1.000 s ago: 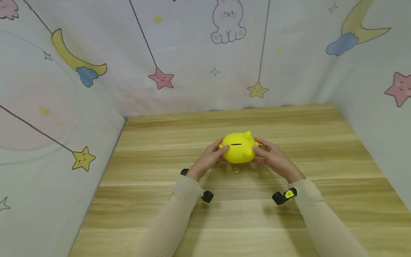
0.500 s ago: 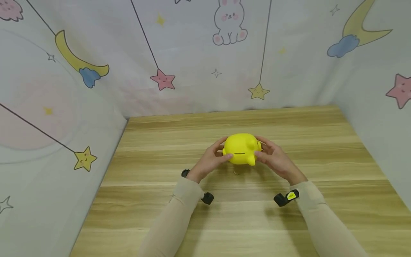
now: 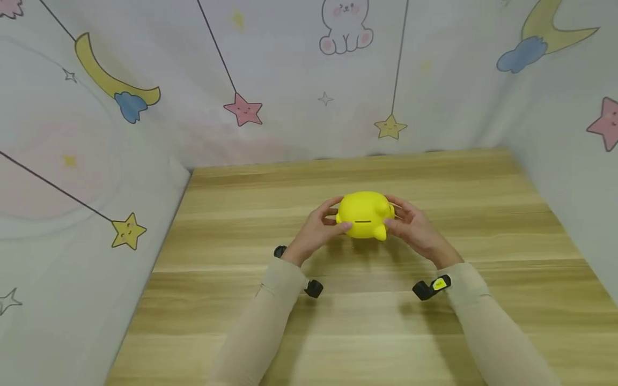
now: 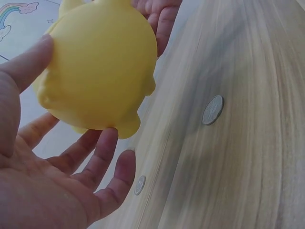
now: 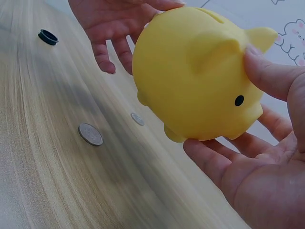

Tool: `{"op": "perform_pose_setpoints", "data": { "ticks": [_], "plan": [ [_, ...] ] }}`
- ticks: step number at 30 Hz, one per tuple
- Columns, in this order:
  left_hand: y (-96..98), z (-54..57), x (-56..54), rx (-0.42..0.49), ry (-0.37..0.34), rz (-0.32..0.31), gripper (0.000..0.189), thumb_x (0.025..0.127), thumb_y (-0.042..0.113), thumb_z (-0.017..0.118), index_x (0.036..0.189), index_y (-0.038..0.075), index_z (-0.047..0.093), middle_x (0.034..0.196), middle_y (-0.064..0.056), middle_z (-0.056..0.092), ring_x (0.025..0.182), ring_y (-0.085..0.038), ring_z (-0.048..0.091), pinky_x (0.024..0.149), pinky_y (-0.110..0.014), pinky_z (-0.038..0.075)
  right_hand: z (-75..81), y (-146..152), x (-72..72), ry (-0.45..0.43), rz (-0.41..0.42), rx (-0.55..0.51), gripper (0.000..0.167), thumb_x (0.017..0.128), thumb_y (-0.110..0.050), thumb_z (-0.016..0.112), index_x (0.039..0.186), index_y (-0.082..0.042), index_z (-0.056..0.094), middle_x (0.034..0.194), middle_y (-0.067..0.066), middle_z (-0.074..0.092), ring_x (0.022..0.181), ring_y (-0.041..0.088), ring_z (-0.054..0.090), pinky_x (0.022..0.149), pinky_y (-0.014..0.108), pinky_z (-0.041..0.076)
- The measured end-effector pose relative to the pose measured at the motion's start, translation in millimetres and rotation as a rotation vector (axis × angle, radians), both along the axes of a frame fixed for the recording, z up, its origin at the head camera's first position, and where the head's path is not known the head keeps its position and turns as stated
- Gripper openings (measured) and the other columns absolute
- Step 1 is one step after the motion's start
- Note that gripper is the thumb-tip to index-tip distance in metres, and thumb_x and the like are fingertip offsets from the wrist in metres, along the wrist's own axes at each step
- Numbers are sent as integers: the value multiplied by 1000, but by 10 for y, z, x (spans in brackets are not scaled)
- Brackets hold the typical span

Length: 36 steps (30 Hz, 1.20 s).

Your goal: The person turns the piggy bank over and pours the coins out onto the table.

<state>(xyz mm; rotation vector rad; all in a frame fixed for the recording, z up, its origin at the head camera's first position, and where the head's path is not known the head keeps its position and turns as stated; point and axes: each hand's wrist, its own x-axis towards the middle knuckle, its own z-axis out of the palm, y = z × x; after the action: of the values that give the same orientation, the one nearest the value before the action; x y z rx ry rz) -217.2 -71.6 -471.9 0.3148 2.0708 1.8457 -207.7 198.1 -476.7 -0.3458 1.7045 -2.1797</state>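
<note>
Two hands (image 3: 316,229) (image 3: 415,230) gripping smooth, rounded piggy bank (image 3: 364,209), flat coins (image 5: 90,134) (image 5: 137,119), grained tabletop (image 3: 357,332)

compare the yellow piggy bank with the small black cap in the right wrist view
The piggy bank is yellow; the cap is black. The piggy bank dwarfs the cap. The left hand and right hand hold the piggy bank, while the cap lies on the table. Both look rounded.
</note>
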Motion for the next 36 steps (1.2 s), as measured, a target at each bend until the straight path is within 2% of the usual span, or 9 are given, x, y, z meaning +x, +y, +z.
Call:
{"op": "perform_pose_setpoints", "data": {
  "ticks": [4,8,11,15,19,25,31,33,36],
  "plan": [
    [38,68,-12,-19,-4,11,67,92,33,74,150,28,42,131,-12,53,110,-28,60,94,-52,49,52,10,-27,-31,-28,44,65,101,-6,58,155,-1,22,152,25,29,113,17,58,90,33,52],
    [63,30,-10,-43,-31,40,64,94,46,66,150,23,44,119,-13,56,103,-32,61,92,-51,50,49,-10,-26,-57,-51,102,62,103,-22,57,154,-1,27,140,22,43,107,20,62,93,48,50],
    [107,-27,-28,-54,-46,78,67,93,57,61,147,19,48,106,-12,58,88,-31,61,86,-48,51,46,-34,-20,-79,-78,175,66,102,-38,55,152,-2,31,131,18,50,100,20,65,93,55,48],
    [169,-19,-30,-70,-83,121,69,93,65,55,139,13,53,93,-9,58,73,-22,55,74,-42,48,76,-86,-4,-118,-100,275,72,101,-51,49,150,0,35,131,19,51,93,21,66,87,48,54],
    [198,25,-26,-82,-98,149,69,93,67,52,135,13,55,90,-7,57,69,-22,54,70,-39,48,128,-128,-5,-130,-116,292,73,101,-54,47,147,2,37,130,21,49,91,22,65,81,42,56],
    [221,99,-13,-48,-93,170,73,91,69,53,141,16,51,97,-9,56,70,-24,54,76,-42,51,165,-168,-15,-115,-168,248,74,100,-53,50,149,-1,35,132,19,46,91,19,66,84,44,55],
    [191,80,24,-97,-124,173,78,92,69,52,147,15,46,98,-8,56,74,-23,55,76,-42,49,99,-190,-14,-136,-152,265,74,99,-51,52,151,-2,34,135,21,45,92,19,66,88,50,53],
    [189,80,24,-102,-103,179,80,92,69,52,148,13,45,99,-10,57,77,-27,56,78,-45,49,79,-196,-19,-124,-158,265,74,99,-52,53,151,-2,35,136,21,45,93,20,66,88,50,53],
    [185,65,45,-114,-123,171,82,90,71,53,149,13,45,103,-11,57,83,-31,58,83,-48,50,41,-186,-3,-146,-167,264,74,99,-52,52,151,-2,36,137,21,45,92,19,66,87,50,53]
  ]
}}
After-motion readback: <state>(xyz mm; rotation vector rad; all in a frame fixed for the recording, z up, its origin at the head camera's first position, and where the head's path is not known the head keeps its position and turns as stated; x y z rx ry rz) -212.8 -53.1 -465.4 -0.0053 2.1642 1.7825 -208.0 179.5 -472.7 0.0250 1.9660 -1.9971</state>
